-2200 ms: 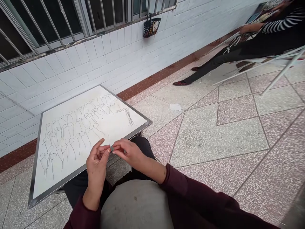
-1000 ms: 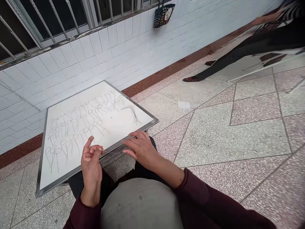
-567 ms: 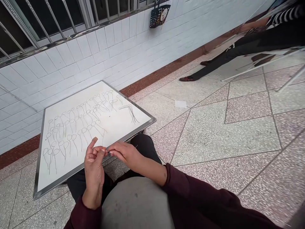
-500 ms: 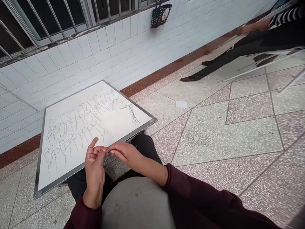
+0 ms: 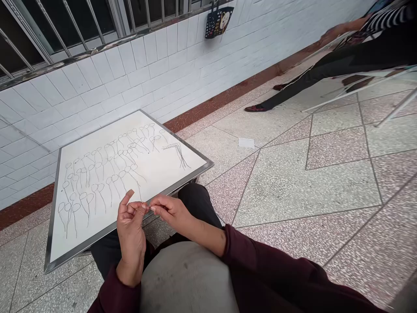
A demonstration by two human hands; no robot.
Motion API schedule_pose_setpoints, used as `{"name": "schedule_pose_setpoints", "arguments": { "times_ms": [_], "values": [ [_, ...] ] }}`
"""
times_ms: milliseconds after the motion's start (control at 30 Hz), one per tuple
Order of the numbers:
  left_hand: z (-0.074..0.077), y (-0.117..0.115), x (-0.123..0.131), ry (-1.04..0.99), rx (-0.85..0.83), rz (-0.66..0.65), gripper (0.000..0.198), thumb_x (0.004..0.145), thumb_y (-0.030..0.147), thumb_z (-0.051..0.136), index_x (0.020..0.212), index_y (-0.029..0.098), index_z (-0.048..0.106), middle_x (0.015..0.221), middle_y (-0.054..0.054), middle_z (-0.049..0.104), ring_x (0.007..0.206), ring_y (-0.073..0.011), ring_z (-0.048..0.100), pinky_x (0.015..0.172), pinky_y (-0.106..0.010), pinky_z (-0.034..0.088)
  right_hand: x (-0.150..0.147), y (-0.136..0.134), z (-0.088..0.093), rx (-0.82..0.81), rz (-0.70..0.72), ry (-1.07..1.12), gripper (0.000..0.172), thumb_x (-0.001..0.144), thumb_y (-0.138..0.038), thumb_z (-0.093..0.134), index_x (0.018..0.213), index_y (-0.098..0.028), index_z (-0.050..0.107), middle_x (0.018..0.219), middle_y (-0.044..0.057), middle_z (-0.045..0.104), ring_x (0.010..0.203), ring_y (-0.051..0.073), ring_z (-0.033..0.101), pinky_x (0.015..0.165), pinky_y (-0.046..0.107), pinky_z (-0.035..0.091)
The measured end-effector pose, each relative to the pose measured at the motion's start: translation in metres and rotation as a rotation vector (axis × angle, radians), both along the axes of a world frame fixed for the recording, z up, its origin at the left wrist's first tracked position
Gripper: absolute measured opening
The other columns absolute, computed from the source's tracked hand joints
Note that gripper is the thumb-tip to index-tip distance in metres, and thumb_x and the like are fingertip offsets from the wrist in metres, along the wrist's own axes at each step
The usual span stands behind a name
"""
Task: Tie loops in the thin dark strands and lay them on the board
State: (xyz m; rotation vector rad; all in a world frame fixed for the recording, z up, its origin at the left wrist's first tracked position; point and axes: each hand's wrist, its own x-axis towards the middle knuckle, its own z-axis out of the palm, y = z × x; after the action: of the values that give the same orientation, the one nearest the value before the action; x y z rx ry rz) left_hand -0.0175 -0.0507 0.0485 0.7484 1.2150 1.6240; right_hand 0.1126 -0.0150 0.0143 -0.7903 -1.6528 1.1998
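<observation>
My left hand [image 5: 132, 228] is at the near edge of a white-topped table [image 5: 163, 171], thumb and index finger pinched together and the little finger raised. My right hand [image 5: 174, 212] meets it, its thumb and fingertips also closed in a pinch. A thin dark wire [image 5: 140, 191] rises from between the fingertips over the tabletop. Its held end is hidden by the fingers. Rows of similar wires, each with a round loop [image 5: 76, 208] at one end and a long tail, lie across the table. Toward the right corner rests a loose bundle of bent wires [image 5: 179, 152].
Metal trim [image 5: 81, 248] edges the table, which stands beside a white tiled wall [image 5: 107, 74] with a barred window. A dark patterned bag [image 5: 219, 21] hangs there. Another person's legs [image 5: 293, 89] and a white frame are at the upper right. A white paper [image 5: 246, 143] lies on the floor.
My hands stay pinched together in nearly the same place, and the wire's upright end has tilted slightly left. At the upper right, the other person's hand and arm have shifted.
</observation>
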Motion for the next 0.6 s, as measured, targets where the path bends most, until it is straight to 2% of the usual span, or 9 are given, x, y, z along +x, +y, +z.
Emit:
{"name": "schedule_pose_setpoints", "arguments": {
  "times_ms": [100,200,333,400,467,533,600],
  "values": [
    [-0.001,0.000,0.001,-0.006,-0.012,0.016,0.062,0.073,0.027,0.077,0.129,0.019,0.053,0.072,0.004,0.060,0.074,-0.0104,0.059,0.087,-0.029,0.048,-0.001,0.000,-0.002,-0.104,0.003,0.042,0.015,0.090,-0.031,0.056,0.085,-0.019,0.062,0.068,-0.003,0.053,0.053,0.008,0.046,0.050,0.020,0.038],
    [-0.003,0.000,0.000,0.034,-0.024,-0.020,0.065,0.075,0.029,0.076,0.133,0.021,0.049,0.074,0.003,0.060,0.071,-0.0105,0.058,0.082,-0.029,0.049,0.000,0.000,0.000,-0.293,0.068,0.132,0.021,0.086,-0.040,0.060,0.085,-0.018,0.059,0.067,-0.003,0.053,0.048,0.007,0.042,0.044,0.019,0.034],
    [-0.004,-0.003,-0.004,0.325,0.015,0.026,0.061,0.079,0.032,0.072,0.135,0.028,0.048,0.088,0.000,0.060,0.082,-0.0129,0.058,0.081,-0.028,0.048,0.006,0.002,0.006,-0.536,0.178,0.258,0.032,0.079,-0.048,0.067,0.084,-0.018,0.056,0.064,-0.005,0.053,0.044,0.005,0.038,0.038,0.016,0.030],
    [-0.004,-0.004,-0.007,0.561,0.069,0.061,0.054,0.082,0.032,0.069,0.133,0.030,0.052,0.102,-0.002,0.062,0.098,-0.0161,0.058,0.091,-0.031,0.045,0.009,0.003,0.008,-0.574,0.201,0.282,0.034,0.078,-0.048,0.069,0.083,-0.017,0.056,0.063,-0.005,0.053,0.043,0.004,0.037,0.037,0.016,0.029],
    [-0.004,-0.006,-0.010,0.746,0.125,0.026,0.046,0.085,0.032,0.064,0.130,0.031,0.056,0.111,-0.004,0.064,0.110,-0.0188,0.056,0.099,-0.035,0.041,0.012,0.003,0.009,-0.587,0.224,0.290,0.034,0.078,-0.048,0.069,0.083,-0.017,0.057,0.063,-0.005,0.053,0.043,0.004,0.036,0.036,0.015,0.027],
    [-0.005,-0.007,-0.012,0.818,0.148,-0.017,0.040,0.087,0.032,0.061,0.127,0.030,0.059,0.109,-0.003,0.067,0.111,-0.0197,0.057,0.102,-0.037,0.039,0.013,0.003,0.009,-0.603,0.246,0.294,0.034,0.079,-0.048,0.070,0.084,-0.017,0.057,0.062,-0.005,0.052,0.043,0.003,0.035,0.036,0.015,0.026],
    [-0.005,-0.007,-0.013,0.793,0.112,-0.023,0.037,0.087,0.033,0.061,0.124,0.028,0.062,0.104,-0.003,0.070,0.106,-0.0195,0.061,0.100,-0.037,0.042,0.014,0.002,0.008,-0.624,0.257,0.297,0.035,0.078,-0.048,0.070,0.083,-0.017,0.056,0.062,-0.005,0.052,0.043,0.003,0.035,0.036,0.014,0.024]
  ]
}}
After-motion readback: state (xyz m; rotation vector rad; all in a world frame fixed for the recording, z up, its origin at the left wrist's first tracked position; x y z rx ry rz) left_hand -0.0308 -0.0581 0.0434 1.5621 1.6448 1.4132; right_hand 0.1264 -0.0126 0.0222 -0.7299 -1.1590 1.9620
